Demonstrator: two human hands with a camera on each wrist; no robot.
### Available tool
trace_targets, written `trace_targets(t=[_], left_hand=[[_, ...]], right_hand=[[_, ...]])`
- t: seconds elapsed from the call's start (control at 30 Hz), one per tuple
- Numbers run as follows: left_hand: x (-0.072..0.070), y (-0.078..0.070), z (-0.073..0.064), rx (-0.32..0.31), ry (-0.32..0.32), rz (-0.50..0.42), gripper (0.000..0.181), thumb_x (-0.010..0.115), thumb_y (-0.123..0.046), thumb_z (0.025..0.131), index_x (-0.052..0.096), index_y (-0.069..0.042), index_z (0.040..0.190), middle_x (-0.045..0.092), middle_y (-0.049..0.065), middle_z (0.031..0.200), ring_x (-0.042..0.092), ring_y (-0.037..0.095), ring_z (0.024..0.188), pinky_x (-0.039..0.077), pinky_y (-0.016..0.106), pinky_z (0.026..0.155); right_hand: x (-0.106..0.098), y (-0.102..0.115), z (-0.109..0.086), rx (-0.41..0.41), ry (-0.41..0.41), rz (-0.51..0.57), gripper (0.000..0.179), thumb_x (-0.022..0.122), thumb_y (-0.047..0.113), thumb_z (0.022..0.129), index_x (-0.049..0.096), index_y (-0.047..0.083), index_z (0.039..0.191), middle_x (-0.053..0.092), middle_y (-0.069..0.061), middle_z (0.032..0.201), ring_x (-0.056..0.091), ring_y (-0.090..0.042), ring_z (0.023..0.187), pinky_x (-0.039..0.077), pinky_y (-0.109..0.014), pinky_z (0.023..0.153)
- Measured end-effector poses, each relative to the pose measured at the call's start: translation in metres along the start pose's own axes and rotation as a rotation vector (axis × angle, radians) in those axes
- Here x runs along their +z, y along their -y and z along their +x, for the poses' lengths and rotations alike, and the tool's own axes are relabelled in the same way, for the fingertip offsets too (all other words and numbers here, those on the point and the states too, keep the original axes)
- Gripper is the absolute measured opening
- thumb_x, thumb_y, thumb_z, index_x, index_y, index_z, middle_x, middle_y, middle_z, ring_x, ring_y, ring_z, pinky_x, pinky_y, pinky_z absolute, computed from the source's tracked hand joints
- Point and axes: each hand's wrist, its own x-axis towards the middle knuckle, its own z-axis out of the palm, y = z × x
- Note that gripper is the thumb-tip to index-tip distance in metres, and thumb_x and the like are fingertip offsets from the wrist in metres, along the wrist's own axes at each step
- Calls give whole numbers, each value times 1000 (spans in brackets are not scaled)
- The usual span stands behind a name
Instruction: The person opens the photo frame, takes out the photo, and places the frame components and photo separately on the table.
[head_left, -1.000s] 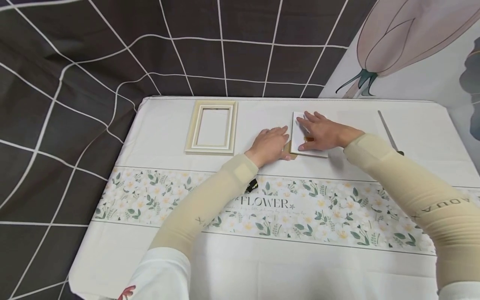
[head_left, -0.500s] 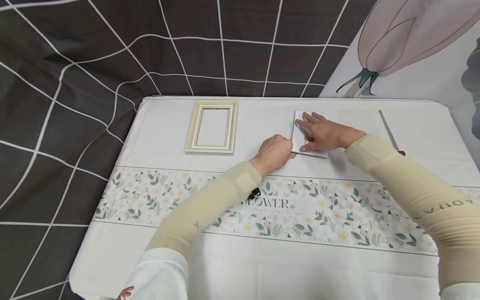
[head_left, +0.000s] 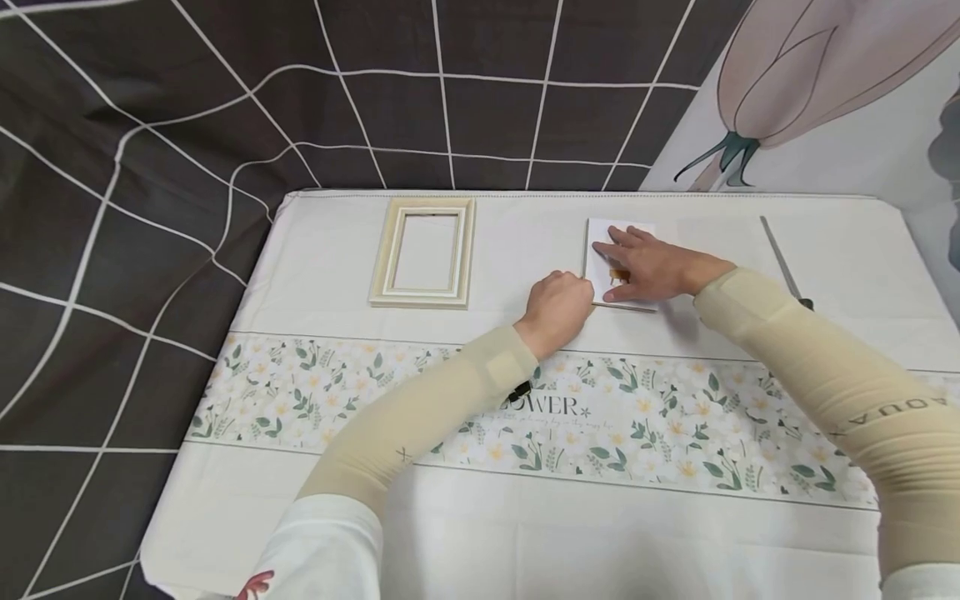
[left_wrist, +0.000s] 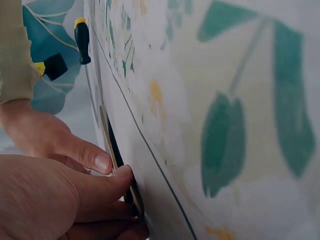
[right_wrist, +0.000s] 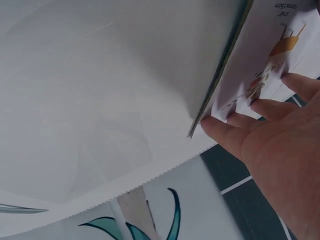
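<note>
In the head view my right hand [head_left: 651,267] lies spread on a white printed card [head_left: 598,250], which tops a thin stack. The right wrist view shows its fingertips pressing the card [right_wrist: 280,50], printed with an orange chair-like picture and small size text. At the stack's near left corner, my left hand [head_left: 558,307] has its fingers curled. Its thumb and fingers [left_wrist: 102,182] pinch the edge of the thin backing board [left_wrist: 111,137] in the left wrist view. The right thumb touches the same edge there. Most of the board's underside is hidden.
An empty cream photo frame [head_left: 381,271] lies left of the hands. To the right is a screwdriver [head_left: 782,260], its handle [left_wrist: 82,42] black and yellow. The flowered white tablecloth [head_left: 525,517] covers the table, with a dark grid curtain [head_left: 495,117] behind.
My left hand has gone from spread fingers beside the stack to curled fingers at its corner, shifting slightly right. The brown piece seen there earlier is now covered. My right hand stays nearly still.
</note>
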Motion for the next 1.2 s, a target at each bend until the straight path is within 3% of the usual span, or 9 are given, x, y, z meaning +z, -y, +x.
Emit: trace_targets(t=[0.27,0.67,0.77,0.87,0.97,1.07,1.13,1.2], left_hand=[[2,-7,-2,-16,-3,100,27,52,-12,103,79,-14,105,76,4,102,66,16,81,58,28,68],[4,-9,-9,-19,-23,127,28,55,-12,102,82,-17,96,77,2,94,66,14,79,59,28,62],[-1,-2,-9,-20,-8,62,21,63,-23,100,81,-16,94,77,2,92,68,15,79,58,29,62],[-9,9,-1,-34,1,-1,29,70,-40,95,80,-15,84,76,1,85,68,16,78,57,30,63],[-18,21,16,-5,22,-5,41,71,-53,89,78,-14,82,75,4,103,68,20,93,57,33,76],[-22,28,37,72,118,-4,61,67,-60,89,74,-6,115,57,11,143,53,25,131,46,36,106],[-22,31,49,106,223,-19,82,62,-64,90,54,-3,144,31,13,162,28,26,150,28,37,120],[-22,30,59,110,323,-45,99,58,-67,91,27,-2,158,13,14,168,7,26,155,14,37,124]], right_hand=[[0,-14,-6,26,12,9,96,73,49,89,24,2,158,6,-30,163,5,-53,148,15,-67,116],[0,-41,-24,28,6,38,97,73,47,90,22,-1,158,6,-30,163,4,-52,149,10,-66,117],[-1,-47,-28,44,15,41,98,73,48,90,21,0,158,6,-29,164,2,-52,148,9,-67,117],[-2,-51,-31,55,19,51,99,73,49,89,21,1,159,6,-29,164,1,-52,148,9,-68,116],[-2,-52,-34,48,15,59,99,73,48,89,21,0,158,6,-30,163,2,-52,148,9,-68,116],[-2,-52,-34,35,7,58,98,74,45,90,22,-1,158,7,-31,163,3,-53,148,9,-67,116],[-2,-51,-34,29,7,59,97,73,44,90,21,-2,158,7,-32,162,3,-53,148,9,-67,117],[-2,-50,-33,26,5,59,97,74,42,90,21,-2,158,7,-32,162,4,-54,147,9,-66,117]])
